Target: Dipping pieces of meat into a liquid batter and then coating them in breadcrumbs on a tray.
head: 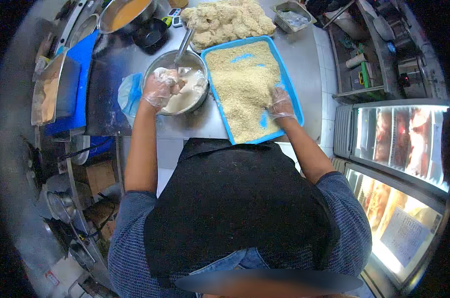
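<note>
My left hand [157,91], in a clear plastic glove smeared with white batter, is over the near left side of a round metal bowl [204,95]. Its fingers are curled around a pale pink, batter-coated piece of food [178,87], seemingly raw meat. Thin white batter [189,83] fills the bowl, and a metal-handled utensil [184,46] leans on its far rim. To the right lies a blue plastic tray [289,80] of pale breadcrumbs [243,82]. My right hand [281,103], also gloved, reaches into the crumbs at the tray's right side; its fingertips are partly hidden.
Crumb-coated pieces [228,20] are heaped behind the tray. A metal pan [292,16] stands back right. At back left are a bowl of orange liquid [126,15] and a black bowl [150,35]. A plastic bag [130,95] lies left of the batter; lit fridges [400,141] stand right.
</note>
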Tool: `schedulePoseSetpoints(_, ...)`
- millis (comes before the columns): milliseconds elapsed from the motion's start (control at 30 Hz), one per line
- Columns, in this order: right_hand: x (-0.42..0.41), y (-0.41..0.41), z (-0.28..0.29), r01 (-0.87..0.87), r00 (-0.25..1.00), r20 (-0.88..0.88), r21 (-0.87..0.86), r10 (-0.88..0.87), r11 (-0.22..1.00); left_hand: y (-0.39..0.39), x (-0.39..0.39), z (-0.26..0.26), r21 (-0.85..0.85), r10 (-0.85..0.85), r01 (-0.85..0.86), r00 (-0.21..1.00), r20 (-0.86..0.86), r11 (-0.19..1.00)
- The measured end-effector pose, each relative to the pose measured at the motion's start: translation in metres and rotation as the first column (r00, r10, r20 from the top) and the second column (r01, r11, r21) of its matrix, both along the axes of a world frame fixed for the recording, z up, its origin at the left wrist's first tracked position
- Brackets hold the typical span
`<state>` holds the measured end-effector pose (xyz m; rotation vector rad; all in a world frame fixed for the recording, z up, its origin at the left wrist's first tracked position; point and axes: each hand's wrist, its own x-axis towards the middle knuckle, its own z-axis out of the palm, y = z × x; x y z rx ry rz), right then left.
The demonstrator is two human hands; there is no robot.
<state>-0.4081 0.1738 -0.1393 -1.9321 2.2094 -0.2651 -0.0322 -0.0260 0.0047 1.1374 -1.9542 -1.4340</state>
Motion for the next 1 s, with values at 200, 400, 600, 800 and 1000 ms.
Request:
schedulePoseSetpoints(200, -0.008, -0.021, 0.035, 0.334, 0.796, 0.48, 0.16, -0.369, 0.929, 0.004, 0.013, -0.035, -0.075, 0.284, -0.277, 0.951, 0.123, 0.958)
schedulePoseSetpoints(400, 0.007, -0.041, 0.106, -0.005, 0.915, 0.399, 0.17, -0.064, 0.985, 0.012, 0.022, -0.04, -0.045, 0.437, -0.439, 0.898, -0.039, 0.897)
schedulePoseSetpoints(600, 0.038, -0.072, 0.093, -0.01, 0.986, 0.159, -0.21, 0.044, 0.978, 0.027, 0.009, -0.031, -0.416, 0.485, -0.437, 0.875, 0.011, 0.798)
schedulePoseSetpoints(800, 0.082, -0.075, 0.057, -0.074, 0.961, -0.233, 0.301, 0.149, 0.951, 0.037, 0.022, -0.064, -0.659, 0.391, -0.286, 0.92, 0.014, 0.696)
schedulePoseSetpoints(1000, 0.092, -0.137, 0.061, -0.115, 0.929, -0.329, 0.181, 0.17, 0.977, 0.041, 0.017, -0.061, -0.676, 0.388, -0.314, 0.921, -0.045, 0.667)
